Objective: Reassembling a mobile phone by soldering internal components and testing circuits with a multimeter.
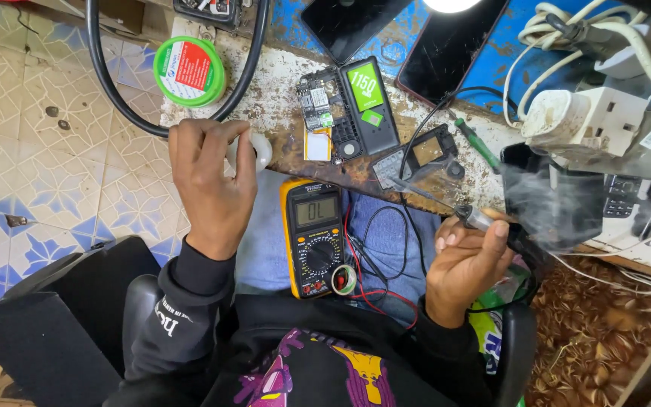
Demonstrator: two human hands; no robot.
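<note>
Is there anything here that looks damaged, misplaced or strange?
Yes. Smoke drifts around the soldering iron in the right hand. The multimeter lies on the person's lap, not on the bench. A phone lies opened in parts, and the bench surface is chipped and worn. The left hand touches a small white thing.

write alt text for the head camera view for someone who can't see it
A seated person's right hand holds a smoking soldering iron near an opened mobile phone on a worn workbench, while the left hand grips a small white object. A yellow multimeter rests on their lap.
</note>
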